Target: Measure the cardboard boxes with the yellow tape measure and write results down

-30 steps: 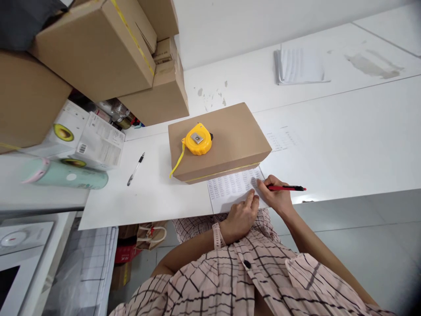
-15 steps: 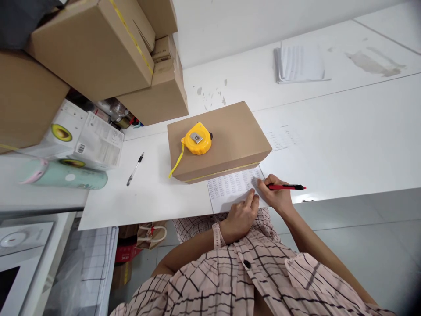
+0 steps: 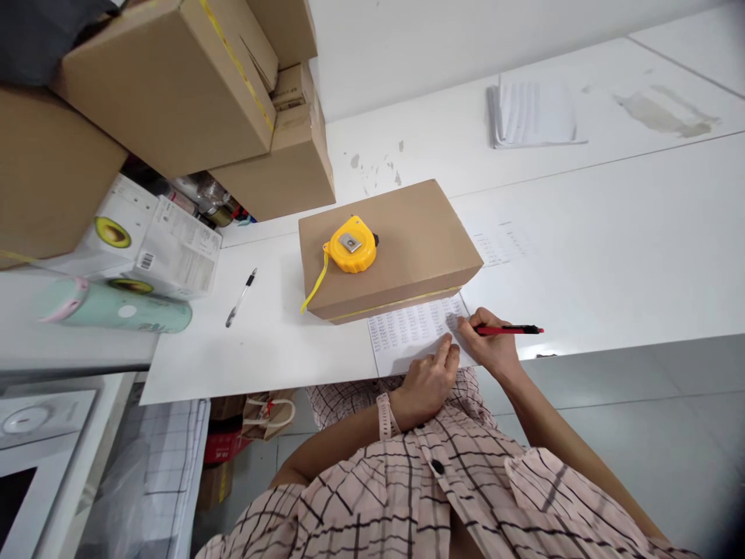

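My right hand (image 3: 490,340) is closed around a red and black pen (image 3: 512,330), its tip end down at a handwritten sheet of paper (image 3: 401,349). Rows of small writing cover the upper part of that sheet. On the sheet's lower right my left hand (image 3: 427,382) lies with fingers extended, holding nothing. Just beyond the paper stands a closed brown cardboard box (image 3: 407,241), overlapping the sheet's far edge. A yellow tape measure (image 3: 353,245) rests on top of the box, its yellow strap hanging over the near side.
Left of the box lies a clear pen with a black cap (image 3: 240,297). Stacked cartons (image 3: 168,85), avocado-printed boxes (image 3: 174,244) and a mint bottle (image 3: 133,307) crowd the left. A paper stack (image 3: 538,112) sits at the back of the white table (image 3: 611,233).
The whole view has shifted very slightly to the right. My hands, the pen and the paper keep nearly the same positions.
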Tool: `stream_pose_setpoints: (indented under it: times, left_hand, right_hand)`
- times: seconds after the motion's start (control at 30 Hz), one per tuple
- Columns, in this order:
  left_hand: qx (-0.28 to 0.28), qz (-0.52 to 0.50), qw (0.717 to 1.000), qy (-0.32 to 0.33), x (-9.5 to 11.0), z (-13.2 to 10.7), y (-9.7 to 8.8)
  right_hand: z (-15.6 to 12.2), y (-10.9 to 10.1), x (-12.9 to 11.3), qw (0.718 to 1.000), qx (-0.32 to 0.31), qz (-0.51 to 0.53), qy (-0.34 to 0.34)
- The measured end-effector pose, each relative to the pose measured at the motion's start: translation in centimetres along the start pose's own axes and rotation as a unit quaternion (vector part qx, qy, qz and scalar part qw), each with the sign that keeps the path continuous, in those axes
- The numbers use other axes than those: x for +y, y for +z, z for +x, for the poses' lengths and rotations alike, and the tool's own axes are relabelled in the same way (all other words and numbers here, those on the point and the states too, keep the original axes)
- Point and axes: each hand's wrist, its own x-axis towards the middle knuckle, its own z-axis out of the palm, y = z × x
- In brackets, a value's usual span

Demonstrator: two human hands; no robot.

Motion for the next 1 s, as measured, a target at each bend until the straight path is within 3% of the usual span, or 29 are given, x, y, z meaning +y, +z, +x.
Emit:
stream_pose_setpoints:
  times: [1.0]
  left_hand:
    - [0.023,0.01,1.0,0.011,-0.11,0.06,-0.2]
  right_hand:
    - [0.08,0.01,0.37,1.0,0.018,-0.02,-0.005]
